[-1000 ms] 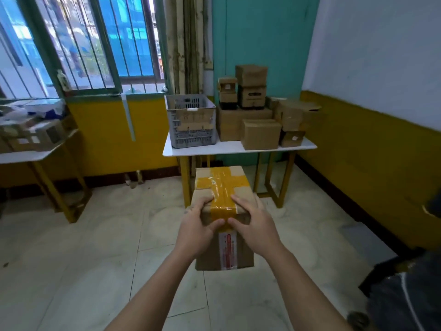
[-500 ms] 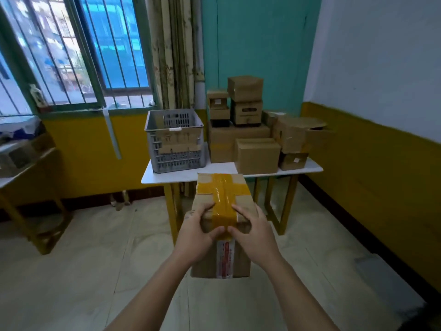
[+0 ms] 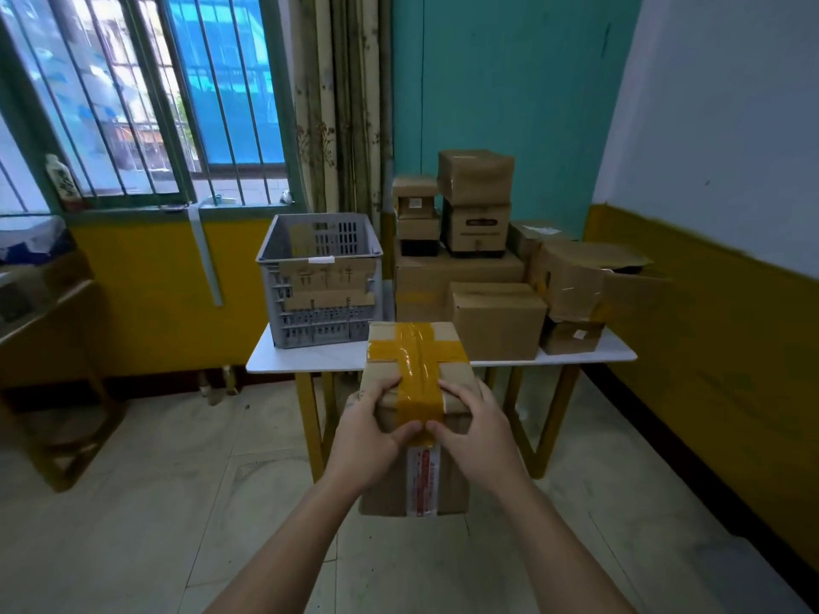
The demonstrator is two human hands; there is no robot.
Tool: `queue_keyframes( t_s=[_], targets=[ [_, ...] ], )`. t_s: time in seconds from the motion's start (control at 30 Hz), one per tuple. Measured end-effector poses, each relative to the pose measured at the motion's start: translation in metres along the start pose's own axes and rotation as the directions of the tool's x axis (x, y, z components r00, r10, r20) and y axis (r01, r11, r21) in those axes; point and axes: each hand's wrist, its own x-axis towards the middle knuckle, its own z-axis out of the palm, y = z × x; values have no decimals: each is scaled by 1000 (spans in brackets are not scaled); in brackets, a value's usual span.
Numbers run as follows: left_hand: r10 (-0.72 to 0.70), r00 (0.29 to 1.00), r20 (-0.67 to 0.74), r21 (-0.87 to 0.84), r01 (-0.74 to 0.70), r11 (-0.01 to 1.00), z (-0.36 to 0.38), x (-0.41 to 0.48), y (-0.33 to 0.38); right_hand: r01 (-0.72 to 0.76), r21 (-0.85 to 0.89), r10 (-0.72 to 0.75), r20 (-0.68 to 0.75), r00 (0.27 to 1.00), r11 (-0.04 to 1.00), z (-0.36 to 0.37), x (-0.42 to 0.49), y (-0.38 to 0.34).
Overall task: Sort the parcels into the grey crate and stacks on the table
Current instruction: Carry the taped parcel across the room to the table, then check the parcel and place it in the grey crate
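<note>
Grey slatted plastic crate stands at the left end of the white-topped counter, with flat brown cardboard showing inside it. The small white tag on its near rim is too small to read.

Moving right, your left hand and right hand are both clamped on the brown cardboard parcel crossed with glossy yellow-brown tape. Your fingers curl over its top and your thumbs nearly meet on the near upper edge. You hold the parcel in the air, just in front of the counter's near edge and not yet set down.

It looks stiff enough to stack, though the top is a little rumpled, so don't squeeze there. The tape is likely slick, so keep your fingers on bare cardboard. If it feels heavy, shift one hand under the base. A white strip with red print runs down its near face, and none of it is legible.

Right again, stacks of brown cardboard boxes fill the rest of the counter. One carries a dark band label that cannot be read. At the far right sits a torn, open-flapped box.
</note>
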Motion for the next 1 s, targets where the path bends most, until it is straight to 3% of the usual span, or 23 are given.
queue_keyframes(
  t_s=[0.5,0.67,1.0],
  targets=[
    [-29,999,45,-62,32,998,15,194,-61,-39,24,39,2,999,999,53,189,39],
    [-77,994,78,-50,81,995,22,229,-71,-91,37,91,21,996,995,60,224,54],
    [-141,990,15,6,141,990,43,288,-80,-97,94,83,137,987,991,49,304,96]
  ],
)
